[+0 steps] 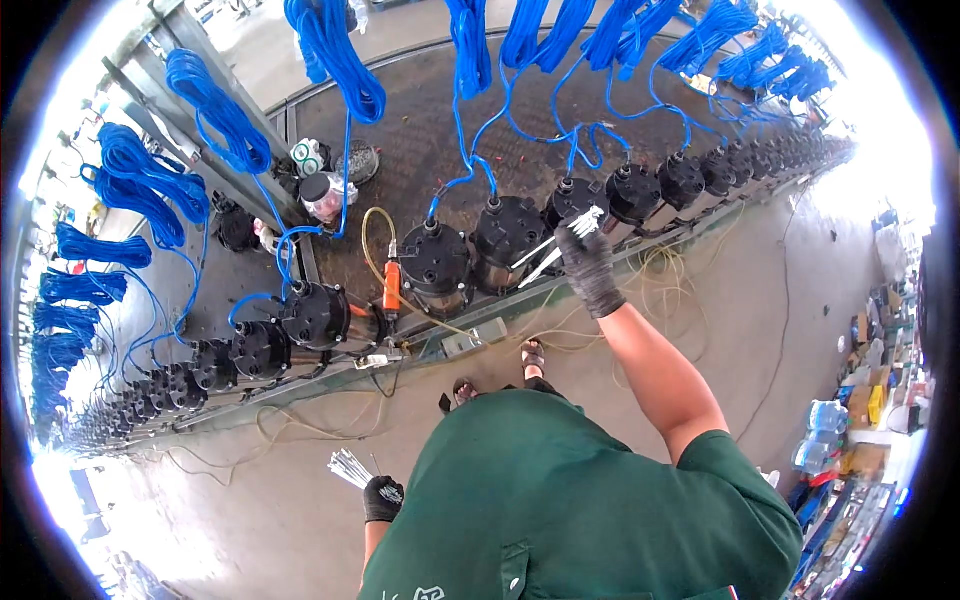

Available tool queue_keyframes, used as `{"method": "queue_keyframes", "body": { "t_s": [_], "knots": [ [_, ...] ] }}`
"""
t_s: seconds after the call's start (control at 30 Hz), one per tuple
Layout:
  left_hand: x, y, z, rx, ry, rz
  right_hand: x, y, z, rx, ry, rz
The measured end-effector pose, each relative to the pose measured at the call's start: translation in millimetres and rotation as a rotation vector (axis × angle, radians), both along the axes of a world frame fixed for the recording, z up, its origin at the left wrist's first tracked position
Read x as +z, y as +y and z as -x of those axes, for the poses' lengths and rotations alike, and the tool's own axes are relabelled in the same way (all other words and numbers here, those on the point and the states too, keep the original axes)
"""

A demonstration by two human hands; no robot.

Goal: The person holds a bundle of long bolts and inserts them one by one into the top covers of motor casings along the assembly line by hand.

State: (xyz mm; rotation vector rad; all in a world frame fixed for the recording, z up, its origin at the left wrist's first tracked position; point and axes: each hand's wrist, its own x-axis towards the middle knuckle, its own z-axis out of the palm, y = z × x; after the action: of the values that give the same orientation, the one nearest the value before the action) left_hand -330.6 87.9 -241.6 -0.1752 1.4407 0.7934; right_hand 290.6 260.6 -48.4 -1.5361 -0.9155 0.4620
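Our right hand (pixel 588 268), in a dark glove, is stretched out over the row of pumps, closed around a few white cable ties (pixel 560 243) whose loose ends fan out to the left and upward. It hovers just above the black top of one pump (pixel 573 200), right where a blue cable (pixel 572 150) enters the cap. Our left hand (pixel 382 497), also gloved, hangs low beside our green shirt (pixel 580 510), fist closed on a spare bundle of white ties (pixel 349 466), well apart from the pumps.

The pumps stand upright in a long curved line on a low metal rack (pixel 480 335), steel bodies with black caps; the two nearest on the left are the pump (pixel 506 230) just beside our hand and another (pixel 434 258) beyond it. From each cap a blue lead rises to a coil of blue cable (pixel 335 50) hung overhead. An orange-handled tool (pixel 392 286) sits on a yellowish hose near the rack. The concrete floor (pixel 760 280) carries loose yellowish wires.

We judge the step in hand to be tying the lead at this pump. The next move would call for singling out one tie from the bunch, threading it around the blue cable at the cap and pulling it snug, which likely needs the left hand brought up.
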Motion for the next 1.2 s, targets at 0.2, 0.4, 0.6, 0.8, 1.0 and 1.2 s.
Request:
{"method": "queue_keyframes", "body": {
  "t_s": [0.2, 0.4, 0.6, 0.8, 1.0, 1.2],
  "knots": [
    [0, -11, -18, -0.027, -0.002, -0.060, 39, 15, 11, 0.282, -0.783, -0.019],
    [27, 20, -58, 0.055, -0.079, -0.096, 38, 24, 13, 0.387, -0.910, 0.163],
    [26, 33, -65, 0.052, -0.203, -0.144, 1, -6, -18, 0.373, -0.396, 0.331],
    [30, 38, -68, 0.002, -0.202, -0.154, -9, -40, -29, 0.151, 0.937, 0.065],
    [45, 46, -75, -0.131, 0.006, -0.180, -6, -74, -51, 0.090, 1.177, -0.113],
    [8, 45, -49, -0.307, 0.105, -0.373, -23, -85, -62, -0.142, 1.126, -0.207]
  ]
}}
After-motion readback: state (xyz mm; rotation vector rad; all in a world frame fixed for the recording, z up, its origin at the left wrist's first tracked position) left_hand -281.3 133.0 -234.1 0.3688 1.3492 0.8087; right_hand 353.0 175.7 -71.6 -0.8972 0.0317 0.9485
